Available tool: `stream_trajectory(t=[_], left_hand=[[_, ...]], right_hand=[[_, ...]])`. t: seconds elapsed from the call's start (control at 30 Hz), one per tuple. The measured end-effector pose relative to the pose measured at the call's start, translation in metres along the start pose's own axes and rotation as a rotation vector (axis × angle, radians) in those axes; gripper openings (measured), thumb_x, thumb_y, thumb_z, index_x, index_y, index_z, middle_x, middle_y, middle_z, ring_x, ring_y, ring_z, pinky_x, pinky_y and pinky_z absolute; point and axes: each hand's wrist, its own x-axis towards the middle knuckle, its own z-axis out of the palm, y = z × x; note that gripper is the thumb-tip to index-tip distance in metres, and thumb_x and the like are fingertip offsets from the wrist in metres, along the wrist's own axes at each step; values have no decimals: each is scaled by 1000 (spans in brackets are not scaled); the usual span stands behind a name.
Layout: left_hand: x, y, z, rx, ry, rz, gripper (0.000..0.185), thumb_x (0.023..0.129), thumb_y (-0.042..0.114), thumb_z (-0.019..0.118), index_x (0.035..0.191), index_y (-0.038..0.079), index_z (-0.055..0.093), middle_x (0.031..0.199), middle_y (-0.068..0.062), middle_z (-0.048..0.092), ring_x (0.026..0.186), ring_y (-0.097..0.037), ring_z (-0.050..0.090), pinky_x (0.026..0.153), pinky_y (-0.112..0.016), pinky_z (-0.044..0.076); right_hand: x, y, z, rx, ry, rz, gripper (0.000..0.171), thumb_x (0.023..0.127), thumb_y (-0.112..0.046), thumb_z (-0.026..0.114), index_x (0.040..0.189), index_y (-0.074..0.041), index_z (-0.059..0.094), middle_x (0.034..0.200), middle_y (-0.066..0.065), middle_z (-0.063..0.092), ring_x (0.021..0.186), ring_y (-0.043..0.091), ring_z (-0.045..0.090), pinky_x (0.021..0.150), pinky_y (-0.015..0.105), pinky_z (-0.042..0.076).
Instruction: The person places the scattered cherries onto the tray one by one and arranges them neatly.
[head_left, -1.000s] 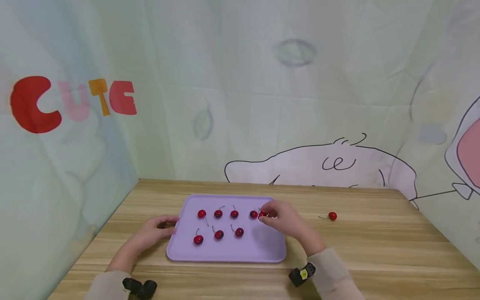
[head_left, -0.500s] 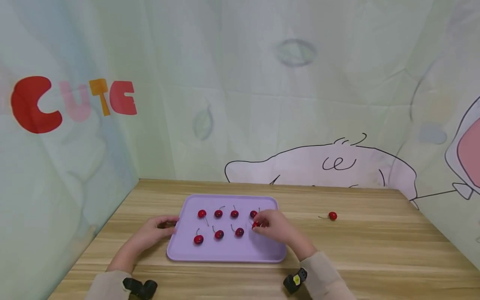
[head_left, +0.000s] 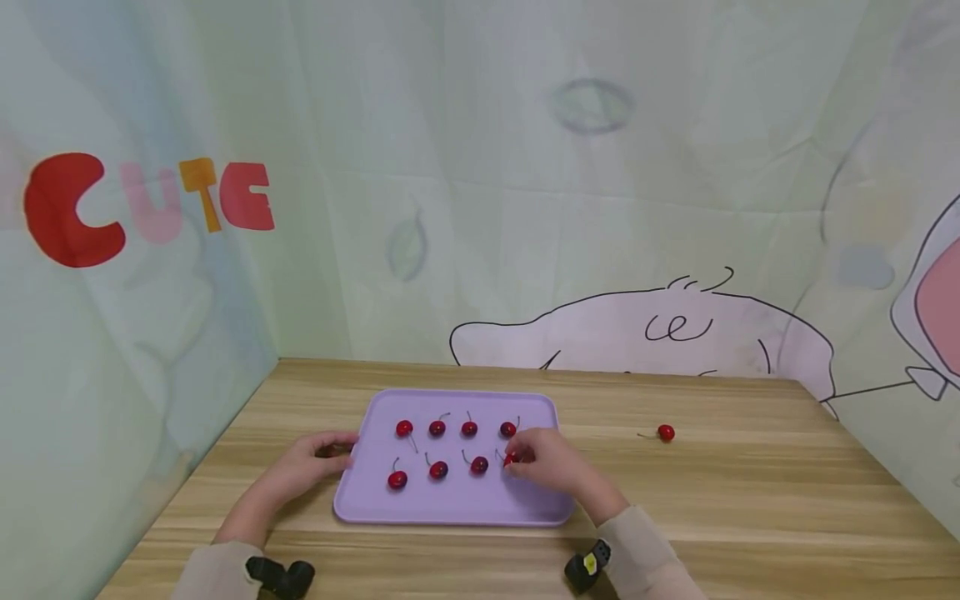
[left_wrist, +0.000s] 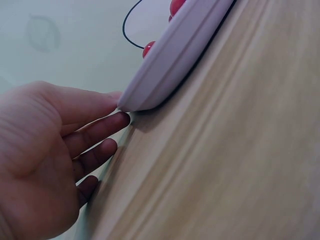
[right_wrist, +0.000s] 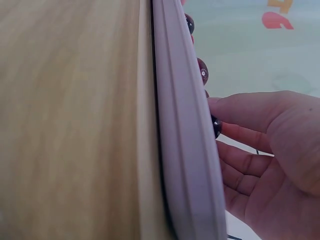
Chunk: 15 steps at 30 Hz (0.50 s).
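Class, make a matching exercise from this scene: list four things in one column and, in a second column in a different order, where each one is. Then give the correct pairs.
Things
1. left hand
2. right hand
3. stray cherry
4. tray

Places
A. alone on the bare table, right of the tray
B. at the tray's left edge, fingers touching it
C. over the tray's right part, at a cherry in the near row
D. flat on the table, between the two hands

Pairs: 1-B, 2-C, 3-A, 4-D
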Motion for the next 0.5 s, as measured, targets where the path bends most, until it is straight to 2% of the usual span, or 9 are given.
stream_trajectory(t=[0.2,0.5], left_hand=[[0,-1,0,-1,2,3,44,92,20,64,131,0,56,133,-23,54,120,-39,49,102,-57,38],[0,-1,0,-31,-4,45,42,92,15,63,129,-5,56,127,-23,58,115,-36,53,100,-53,41]], right_hand=[[0,0,0,7,-13,24,10,86,-10,71,95,-8,70,83,-3,64,77,10,57,69,25,50],[0,0,1,-6,-11,-2,13,85,-10,70,97,-6,70,86,-2,66,80,11,58,73,27,51]])
